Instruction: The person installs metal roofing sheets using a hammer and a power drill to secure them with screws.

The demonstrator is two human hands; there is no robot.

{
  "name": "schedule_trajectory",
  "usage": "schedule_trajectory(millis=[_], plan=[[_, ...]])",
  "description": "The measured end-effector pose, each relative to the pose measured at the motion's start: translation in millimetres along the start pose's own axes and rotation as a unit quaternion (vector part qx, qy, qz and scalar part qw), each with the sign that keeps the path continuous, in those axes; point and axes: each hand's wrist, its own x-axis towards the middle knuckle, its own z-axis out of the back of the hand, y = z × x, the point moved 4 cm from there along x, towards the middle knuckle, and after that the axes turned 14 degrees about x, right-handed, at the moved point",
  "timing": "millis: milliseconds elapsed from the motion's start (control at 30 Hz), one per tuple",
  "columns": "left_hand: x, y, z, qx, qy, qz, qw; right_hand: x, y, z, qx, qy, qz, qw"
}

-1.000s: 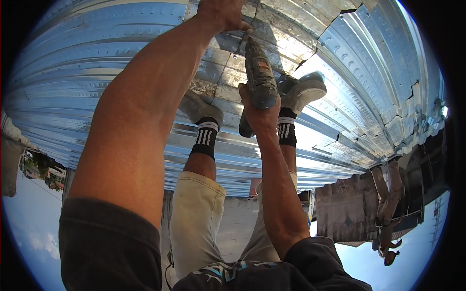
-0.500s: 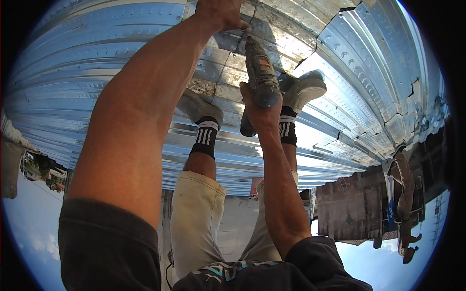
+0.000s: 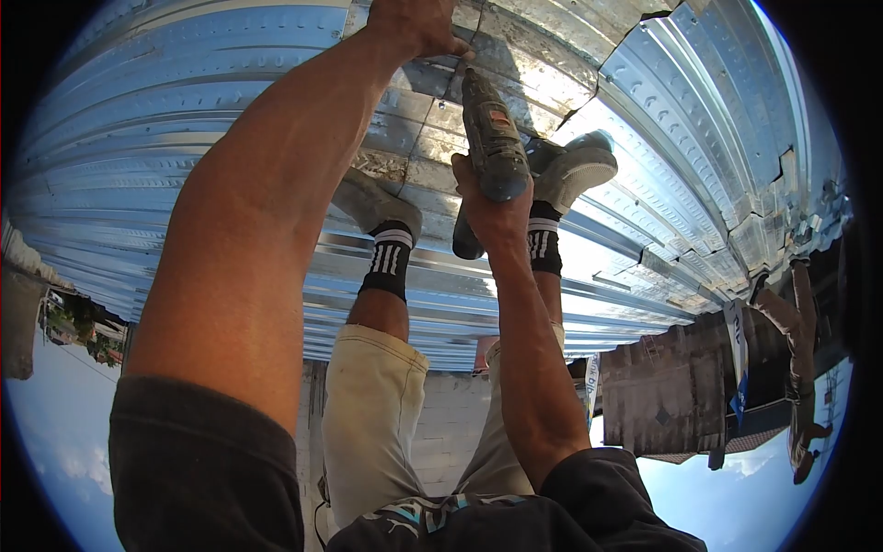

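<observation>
A worn, dark cordless drill (image 3: 495, 138) is gripped in my right hand (image 3: 497, 207), its fingers wrapped round the handle. The drill's nose points away from me, towards the top of the view. Right at its tip is my left hand (image 3: 418, 29), partly cut off by the upper edge. One of its fingers reaches to the drill's tip in a pinch-like pose; anything held there is too small to make out. Beneath both hands lies the metal roof sheeting (image 3: 432, 115), dusty and grey here, with seams running across it.
My shoes (image 3: 579, 170) stand on the ribbed sheeting either side of the drill. Shiny corrugated panels (image 3: 184, 120) spread left, and overlapping sheets (image 3: 717, 110) right. Another person (image 3: 798, 331) stands at the far right near a rusty brown wall (image 3: 658, 391). A cut edge (image 3: 584, 106) runs between sheets.
The other person at the far right has moved further right, and their legs are now apart. My hands and the drill have hardly moved.
</observation>
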Motion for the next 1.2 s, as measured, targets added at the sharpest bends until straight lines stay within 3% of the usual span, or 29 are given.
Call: schedule_trajectory(millis=[67,267,467,533,1200], plan=[[1,-1,0,0.013,0.039,0.013,0.999,0,-2,-1,0.001,0.002,0.002,1.000],[-2,2,0,-0.009,-0.012,0.019,1.000,-2,0,-4,-0.010,0.002,0.004,1.000],[-5,-2,12,-0.010,0.055,0.012,0.998,1,-2,-1,0.000,0.008,-0.006,1.000],[-5,-1,10,0.000,0.017,0.005,1.000,2,1,0,0.000,0.008,-0.003,1.000],[-1,-1,3,0.032,0.031,-0.007,0.999,1,2,1,-0.025,0.005,0.007,1.000]])
